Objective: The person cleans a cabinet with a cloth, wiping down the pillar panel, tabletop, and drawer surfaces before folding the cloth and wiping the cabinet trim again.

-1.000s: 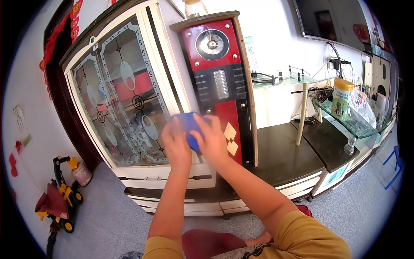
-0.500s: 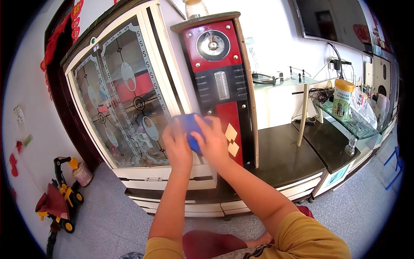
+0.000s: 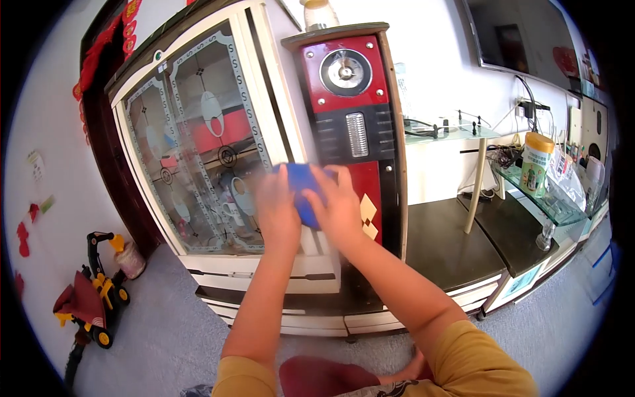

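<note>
"What's on the near side?"
"A blue object (image 3: pixel 299 178), gripped between the left hand (image 3: pixel 274 213) and the right hand (image 3: pixel 338 210); the left is blurred."
"And the far side?"
"A glass-doored cabinet (image 3: pixel 218 135) at left, a red-and-black column (image 3: pixel 369 132) right of it."
"Left, on the floor (image 3: pixel 162 311)?"
"A toy excavator (image 3: pixel 104 286)."

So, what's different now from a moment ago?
The whole view has swung, so the tall cream cabinet with glass doors sits further right in the picture. The left hand is blurrier, its fingers shifted on the small plain-blue object; the right hand sits slightly higher and further right. Both hands remain on the object; nothing was let go.
</note>
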Demonstrator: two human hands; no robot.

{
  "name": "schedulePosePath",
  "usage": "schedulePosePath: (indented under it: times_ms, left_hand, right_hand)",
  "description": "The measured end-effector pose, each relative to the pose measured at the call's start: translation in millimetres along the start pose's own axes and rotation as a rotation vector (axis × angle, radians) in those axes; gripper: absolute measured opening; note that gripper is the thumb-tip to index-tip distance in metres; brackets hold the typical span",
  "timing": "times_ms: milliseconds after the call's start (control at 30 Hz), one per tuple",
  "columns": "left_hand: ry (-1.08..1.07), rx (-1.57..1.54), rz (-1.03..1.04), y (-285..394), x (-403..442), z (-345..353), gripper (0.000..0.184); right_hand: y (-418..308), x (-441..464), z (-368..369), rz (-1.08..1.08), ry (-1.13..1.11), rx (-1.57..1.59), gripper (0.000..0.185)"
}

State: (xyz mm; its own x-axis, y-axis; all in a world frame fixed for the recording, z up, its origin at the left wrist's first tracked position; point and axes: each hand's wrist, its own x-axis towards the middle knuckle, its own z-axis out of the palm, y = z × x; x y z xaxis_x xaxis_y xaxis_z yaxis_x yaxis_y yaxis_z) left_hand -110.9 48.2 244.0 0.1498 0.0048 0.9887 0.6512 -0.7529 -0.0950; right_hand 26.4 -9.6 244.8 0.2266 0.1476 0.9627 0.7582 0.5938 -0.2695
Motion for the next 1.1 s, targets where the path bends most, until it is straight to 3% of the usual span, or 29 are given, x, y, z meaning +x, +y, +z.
schedulePosePath:
  times_ms: [33,100,167,200,467,567,767,867,967,1100]
  left_hand:
    - [-0.027,0.002,-0.046,4,15,-5,0.056]
    - [-0.018,-0.356,-0.31,11,52,-12,0.055]
    - [0.063,-0.013,-0.07,0,76,-6,0.052]
    - [0.126,0.016,0.0,-6,91,-4,0.052]
    - [0.298,0.203,0.15,-41,226,2,0.044]
    - [0.296,0.215,0.112,-41,257,-3,0.043]
    - [0.289,0.134,0.063,-36,208,5,0.043]
    - [0.136,0.014,-0.039,-16,164,-6,0.049]
    - [0.164,0.066,0.036,-14,114,0,0.055]
    - [0.003,0.075,-0.12,-2,51,4,0.06]
  right_hand:
    - [-3,11,2,0.001,0.003,0.01,0.046]
    - [-5,37,7,-0.013,0.018,0.028,0.045]
    - [-13,68,10,-0.048,0.041,0.01,0.043]
    - [-15,84,13,-0.069,0.049,0.001,0.042]
    - [-39,215,35,-0.228,0.212,-0.085,0.039]
    - [-41,247,41,-0.258,0.253,-0.089,0.041]
    - [-41,202,33,-0.091,0.16,-0.032,0.043]
    - [-38,154,24,-0.007,0.094,-0.026,0.042]
    - [-27,106,20,0.031,0.065,-0.027,0.043]
    - [-15,47,13,0.128,-0.003,-0.018,0.044]
